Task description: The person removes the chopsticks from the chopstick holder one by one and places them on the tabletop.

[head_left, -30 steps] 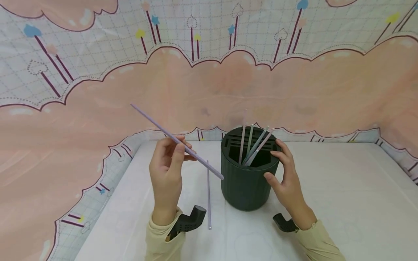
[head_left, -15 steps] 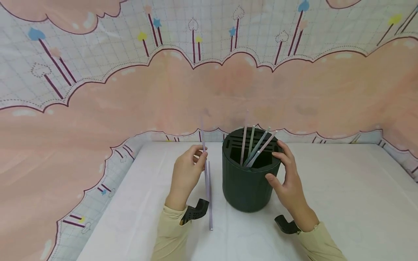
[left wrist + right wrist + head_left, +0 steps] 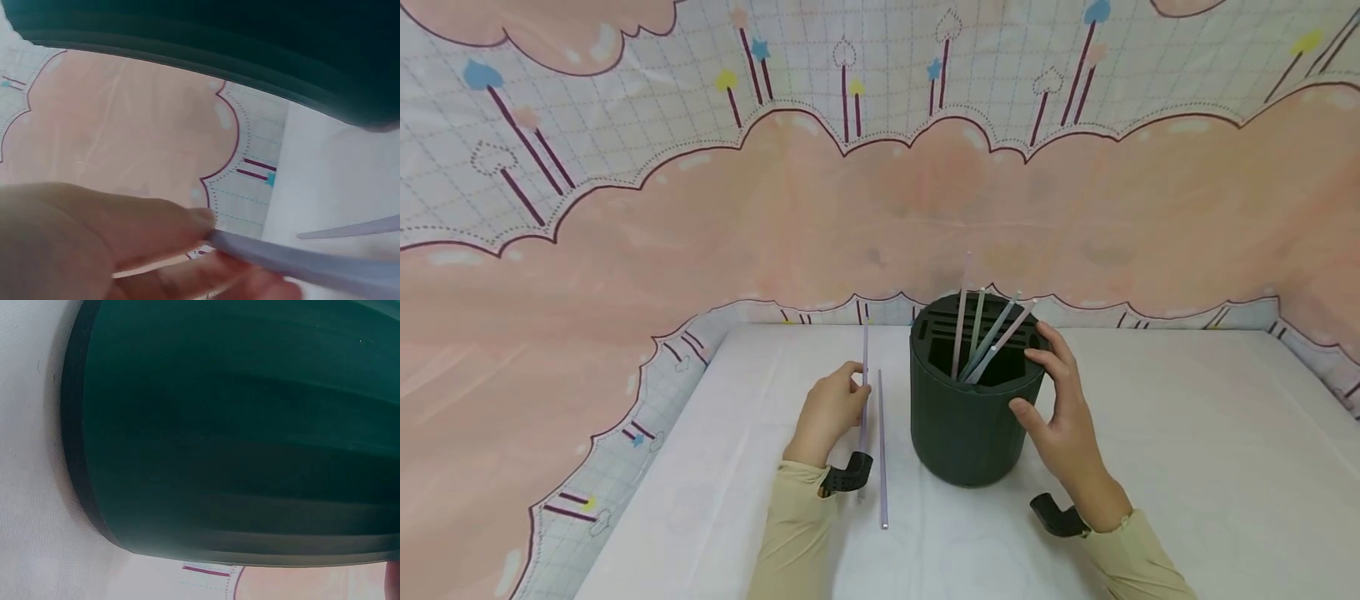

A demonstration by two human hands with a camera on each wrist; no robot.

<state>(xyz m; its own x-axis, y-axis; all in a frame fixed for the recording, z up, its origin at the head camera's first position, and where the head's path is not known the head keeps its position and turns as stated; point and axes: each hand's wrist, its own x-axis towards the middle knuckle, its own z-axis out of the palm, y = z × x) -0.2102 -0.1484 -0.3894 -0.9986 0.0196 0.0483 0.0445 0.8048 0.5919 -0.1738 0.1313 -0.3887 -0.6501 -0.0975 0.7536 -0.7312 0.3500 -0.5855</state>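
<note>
Inward, left hand [image 3: 832,408] leans, pinching purple stick [image 3: 864,354].

In the head view, the front wall of the dark green holder [image 3: 970,437] hides from me the lower ends of its sticks [image 3: 992,333]. The left hand [image 3: 830,408] and the black wrist mount [image 3: 847,476] cover stretches of the pinched lilac stick [image 3: 865,346], its lower tip blurred. The right hand [image 3: 1063,421] masks some of the rim. The near edge of my tabletop [image 3: 955,550] is cut off; the right-wrist view crops the holder's top.
</note>
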